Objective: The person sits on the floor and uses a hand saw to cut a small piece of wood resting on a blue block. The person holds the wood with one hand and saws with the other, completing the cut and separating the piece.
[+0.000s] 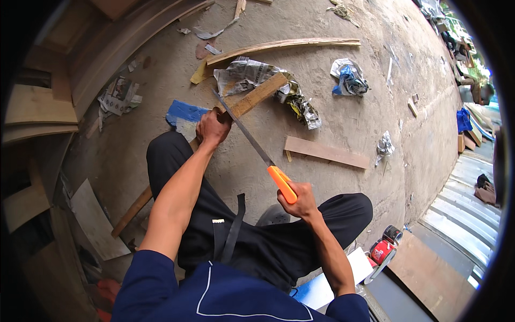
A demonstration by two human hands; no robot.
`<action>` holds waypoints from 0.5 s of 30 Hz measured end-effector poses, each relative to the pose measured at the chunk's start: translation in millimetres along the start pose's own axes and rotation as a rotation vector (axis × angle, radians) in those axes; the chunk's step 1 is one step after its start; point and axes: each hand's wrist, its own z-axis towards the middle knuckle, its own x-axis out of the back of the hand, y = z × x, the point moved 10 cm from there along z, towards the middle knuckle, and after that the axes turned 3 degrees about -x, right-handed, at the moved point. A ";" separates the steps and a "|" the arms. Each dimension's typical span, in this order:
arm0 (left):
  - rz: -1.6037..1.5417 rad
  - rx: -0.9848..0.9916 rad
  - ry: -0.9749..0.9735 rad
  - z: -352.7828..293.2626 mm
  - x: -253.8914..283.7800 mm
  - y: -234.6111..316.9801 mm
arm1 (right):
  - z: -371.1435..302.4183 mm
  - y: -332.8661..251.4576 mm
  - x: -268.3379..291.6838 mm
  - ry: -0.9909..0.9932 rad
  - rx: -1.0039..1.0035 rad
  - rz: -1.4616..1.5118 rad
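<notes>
A grey concrete floor point(399, 126) spreads under everything, strewn with scraps. Stacked curved woodwork point(129, 51) lines its left side, and a ribbed metal sheet point(465, 185) covers part of the right, with a flat brown board point(429, 273) nearer the person. A pale panel point(96, 220) lies at the lower left. Ahead, a long split board point(289, 48) stretches across the floor, bowed in this view. Closer in, a wooden strip point(258, 96) slants away from the person, its far part over crumpled newspaper point(247, 71), which bunches up around that end; whether the timber emerging behind the left knee is the same piece, I cannot tell. The handsaw point(252, 136) crosses the strip just beyond the left hand point(214, 127), whose fingers are curled around the wood. The right hand point(299, 200) is closed about the saw's orange handle point(282, 182). A short plank point(325, 152) rests right of the blade, well clear of it. Beside the right knee sits a red-bodied device point(382, 251) bearing pale markings. A blue-painted piece point(185, 111) lies just left of the gripping hand, and a blue-and-white crumpled wad point(350, 79) farther off. Smaller still, a printed sheet point(120, 96) with pictures lies near the woodwork; its print and the newspaper's are too small to read.
</notes>
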 end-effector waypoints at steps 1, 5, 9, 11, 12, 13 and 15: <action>0.006 -0.005 0.002 -0.7 -2.6 -0.6 | -1.2 -1.1 1.3 -0.002 -0.008 -0.015; 0.072 -0.049 0.033 3.3 -7.8 1.5 | -5.0 12.2 5.6 0.033 -0.045 0.017; 0.135 -0.048 0.006 -2.6 -12.6 0.2 | -2.1 22.3 9.3 0.013 -0.090 0.041; 0.174 -0.034 -0.006 -2.3 -14.6 8.0 | -1.7 22.8 11.8 0.051 -0.059 0.036; 0.197 -0.025 -0.013 -2.8 -13.7 8.5 | -1.2 22.9 10.3 0.067 -0.044 0.038; 0.207 -0.037 0.004 0.8 -14.1 7.3 | -0.3 24.3 7.9 0.076 -0.038 0.038; 0.207 -0.033 0.013 2.3 -13.4 6.3 | 2.0 26.4 4.9 0.090 -0.026 0.039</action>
